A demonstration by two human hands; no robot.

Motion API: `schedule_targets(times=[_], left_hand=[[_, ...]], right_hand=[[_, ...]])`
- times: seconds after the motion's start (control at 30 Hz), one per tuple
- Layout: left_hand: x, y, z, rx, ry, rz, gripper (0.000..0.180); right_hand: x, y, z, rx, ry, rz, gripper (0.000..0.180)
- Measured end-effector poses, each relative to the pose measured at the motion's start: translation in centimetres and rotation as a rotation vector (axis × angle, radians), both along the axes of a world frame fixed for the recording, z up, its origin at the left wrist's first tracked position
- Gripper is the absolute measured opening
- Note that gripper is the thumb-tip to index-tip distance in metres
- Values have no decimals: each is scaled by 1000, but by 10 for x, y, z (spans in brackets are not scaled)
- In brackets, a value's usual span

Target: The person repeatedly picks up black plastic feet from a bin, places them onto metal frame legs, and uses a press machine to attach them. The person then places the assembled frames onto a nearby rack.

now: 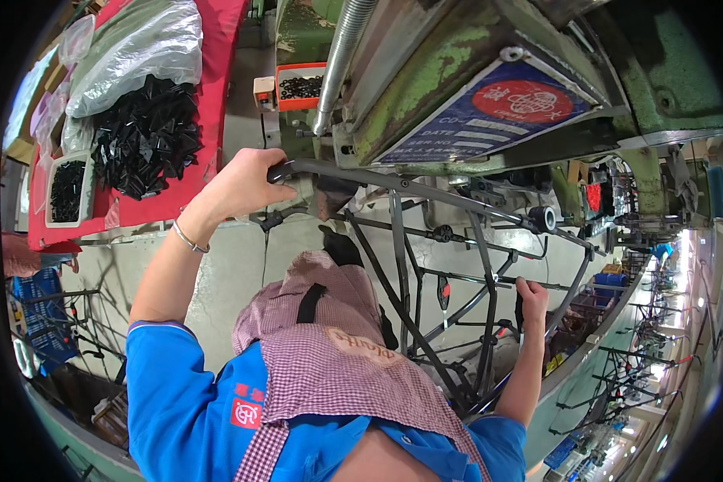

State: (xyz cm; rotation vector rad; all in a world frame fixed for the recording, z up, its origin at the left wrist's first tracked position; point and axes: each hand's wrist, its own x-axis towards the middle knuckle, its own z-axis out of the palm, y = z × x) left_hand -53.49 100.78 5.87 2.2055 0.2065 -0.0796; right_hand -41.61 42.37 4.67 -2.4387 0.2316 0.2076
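Observation:
A black tubular metal frame (402, 265) with crossing bars and joints stretches in front of me, beneath a green machine (450, 88). At the curved end of its upper tube, my left hand (249, 183) is closed, thumb and fingers around the tube end; the palm side is hidden. Lower on the right, my right hand (532, 304) makes a fist around a dark bar of the same frame, though its fingers are only partly visible. A round black collar (542, 218) sits at the far right of the upper tube. Small red parts (444, 291) show among the bars.
On the left, a red-covered table (213, 120) bears a heap of black plastic pieces (149, 140), a clear plastic bag (140, 60) and a white tray (83, 210) of small black parts. An orange bin (285, 98) of black rings stands beside the machine. More frames (618, 377) lie at right.

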Motion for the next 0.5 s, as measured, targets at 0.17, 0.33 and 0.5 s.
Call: schedule_targets(times=[0.17,0.33,0.5], left_hand=[[2,-3,6,61,135,2,36],[1,-4,7,126,100,-27,36],[-1,-6,12,102,133,-5,37]], right_hand=[[0,1,1,-11,-20,13,38],[3,1,2,-46,-22,20,39],[3,2,5,-94,-36,62,40]])
